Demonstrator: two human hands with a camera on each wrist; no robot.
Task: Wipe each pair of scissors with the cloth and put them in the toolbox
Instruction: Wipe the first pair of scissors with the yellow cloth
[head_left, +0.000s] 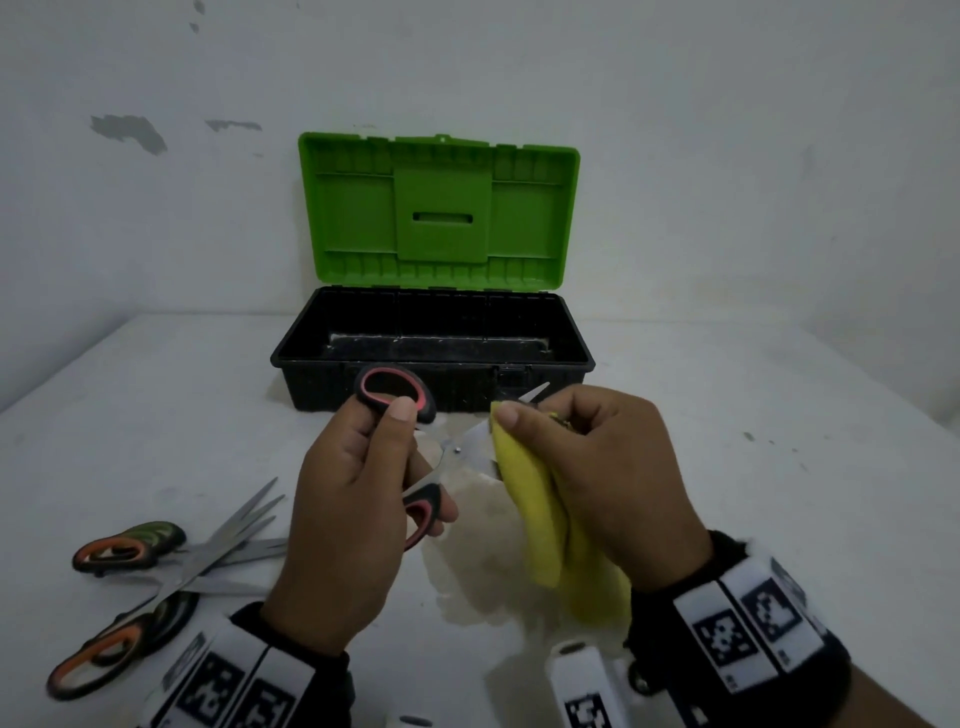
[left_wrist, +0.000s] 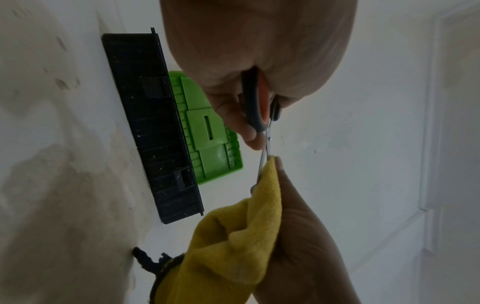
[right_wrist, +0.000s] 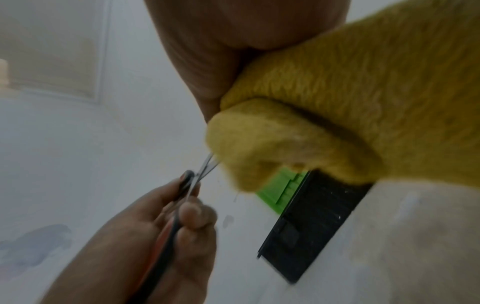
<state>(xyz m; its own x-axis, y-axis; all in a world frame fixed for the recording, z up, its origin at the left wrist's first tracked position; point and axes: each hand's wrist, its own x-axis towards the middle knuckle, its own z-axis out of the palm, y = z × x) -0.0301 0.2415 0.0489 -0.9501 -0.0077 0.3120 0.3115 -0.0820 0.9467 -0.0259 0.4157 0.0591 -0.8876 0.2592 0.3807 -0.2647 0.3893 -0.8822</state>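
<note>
My left hand grips the black and red handles of a pair of scissors, held above the table in front of the toolbox. The blades point right, toward the box. My right hand pinches a yellow cloth folded around the blades, whose tip pokes out past the fingers. The left wrist view shows the cloth wrapped on the blades below the handle. The black toolbox stands with its green lid raised; its inside looks bare.
Several more scissors with orange and black handles lie crossed on the white table at the front left. A wall rises right behind the toolbox. A stained patch marks the table under my hands.
</note>
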